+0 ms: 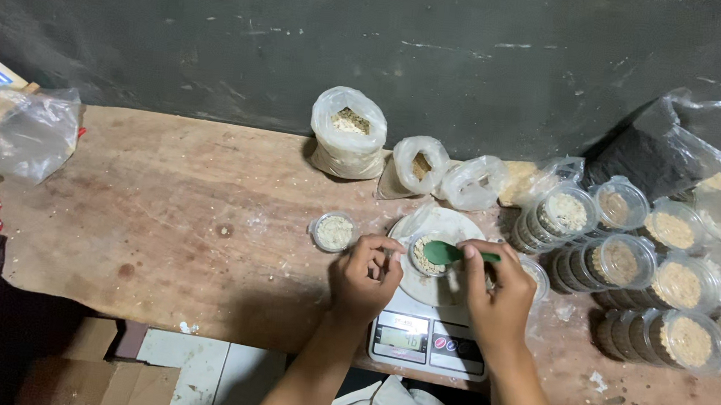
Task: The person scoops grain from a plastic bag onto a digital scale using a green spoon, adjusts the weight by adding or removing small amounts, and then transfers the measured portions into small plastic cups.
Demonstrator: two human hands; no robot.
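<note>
Forearms come up from the bottom edge to a small digital kitchen scale [429,341] at the near edge of a worn wooden table [171,213]. On the scale sits a white plate [449,227] with a small round clear cup [427,256] of pale grainy mix on it. Left hand [365,276] rests at the cup's left side, fingers curled in, fingertips touching the cup rim; how firm the hold is I cannot tell. Right hand [499,295] pinches the handle of a green spoon [451,252], fingers closed on it, bowl over the cup. Just left of the plate, a filled lidded cup [334,231] stands alone. Behind, against the dark wall: three tied plastic bags of grain [349,133]. Right side: stacks of filled clear cups [630,267] lying tipped over, plus a bag of dark material [651,161]. Far left, a crumpled clear bag [29,138].
</note>
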